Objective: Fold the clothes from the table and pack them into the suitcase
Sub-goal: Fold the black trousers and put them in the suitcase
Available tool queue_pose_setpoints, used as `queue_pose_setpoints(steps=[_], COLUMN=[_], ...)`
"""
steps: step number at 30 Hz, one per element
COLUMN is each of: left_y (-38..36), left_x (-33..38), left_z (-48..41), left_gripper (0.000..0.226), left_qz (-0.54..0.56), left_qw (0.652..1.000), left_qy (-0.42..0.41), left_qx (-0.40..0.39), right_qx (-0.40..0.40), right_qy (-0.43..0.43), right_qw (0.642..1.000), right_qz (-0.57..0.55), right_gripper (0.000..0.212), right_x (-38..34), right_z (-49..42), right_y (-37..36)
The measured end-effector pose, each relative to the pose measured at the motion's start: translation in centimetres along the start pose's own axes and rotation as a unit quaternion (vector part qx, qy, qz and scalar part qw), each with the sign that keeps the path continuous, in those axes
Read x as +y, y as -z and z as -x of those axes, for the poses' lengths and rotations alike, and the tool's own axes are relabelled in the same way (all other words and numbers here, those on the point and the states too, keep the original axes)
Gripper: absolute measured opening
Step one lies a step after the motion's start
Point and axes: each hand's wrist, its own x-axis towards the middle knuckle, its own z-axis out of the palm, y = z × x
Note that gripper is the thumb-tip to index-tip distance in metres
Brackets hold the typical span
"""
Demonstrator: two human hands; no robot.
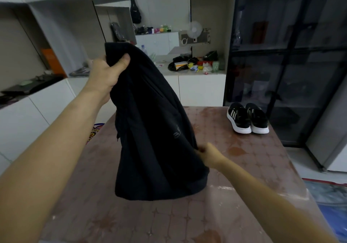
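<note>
The black soft-fabric garment (154, 130) hangs over the brown glossy patterned table (253, 167), long axis near upright, top leaning left. The left hand (107, 74) grips the bunched top, thumb curled over the cloth; the right hand (208, 156), lower and nearer the table, pinches the garment's right edge, its fingertips hidden by fabric. The garment spans between both hands, so spreading it flat likely starts from the right hand

Garment (154, 130): black throughout, with one faint grey print low on its front. Table cover (244, 167): reddish-brown, repeating lattice of small four-point stars. Shoes (247, 119): black uppers, white stripes, white soles. Low cabinets (201, 90): white. Box (50, 60), left shelf: orange. Tall cabinet (287, 55): black frame, dark glass.
</note>
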Motion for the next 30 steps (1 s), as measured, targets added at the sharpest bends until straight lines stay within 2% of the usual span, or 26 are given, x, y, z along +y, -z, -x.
queue_pose_setpoints(steps=[2, 3, 7, 10, 16, 19, 25, 28, 30], left_y=[0.0, -0.1, -1.3, -3.4, -5.1, -5.2, -5.0, -4.0, -2.7], left_x=[-0.1, -0.3, -1.7, -2.1, -2.5, -2.9, -3.8, -5.0, -6.5], left_z=[0.1, 0.1, 0.5, 1.1, 1.6, 2.4, 3.7, 3.7, 3.6], left_gripper=[0.010, 0.009, 0.014, 0.019, 0.007, 0.014, 0.015, 0.030, 0.042], left_qz=[-0.013, -0.022, -0.054, -0.047, -0.046, -0.050, -0.081, -0.114, -0.146], left_qw=[1.000, 1.000, 0.998, 0.998, 0.996, 0.994, 0.988, 0.981, 0.974], left_qy=[-0.001, 0.002, 0.016, 0.014, 0.035, 0.055, 0.075, 0.081, 0.095], left_qx=[0.015, 0.022, 0.027, 0.041, 0.063, 0.074, 0.109, 0.137, 0.147], right_qx=[0.108, 0.167, 0.322, 0.368, 0.322, 0.293, 0.283, 0.191, 0.119], right_qy=[-0.019, -0.016, 0.053, 0.105, 0.144, 0.157, 0.219, 0.196, 0.129], right_qw=[0.983, 0.971, 0.942, 0.923, 0.936, 0.943, 0.934, 0.961, 0.983], right_qz=[-0.148, -0.172, -0.080, -0.042, -0.009, 0.008, -0.011, 0.035, 0.051], right_gripper=[0.030, 0.024, 0.016, 0.012, 0.007, 0.007, 0.025, 0.053, 0.056], right_x=[1.3, 2.0, 3.3, 2.9, 1.3, 1.1, -0.5, 0.9, 3.7], right_z=[0.1, 0.2, 1.2, 2.5, 5.1, 6.3, 7.2, 5.8, 4.8], right_y=[3.2, 5.3, 13.9, 20.0, 27.0, 28.1, 28.9, 26.9, 24.7])
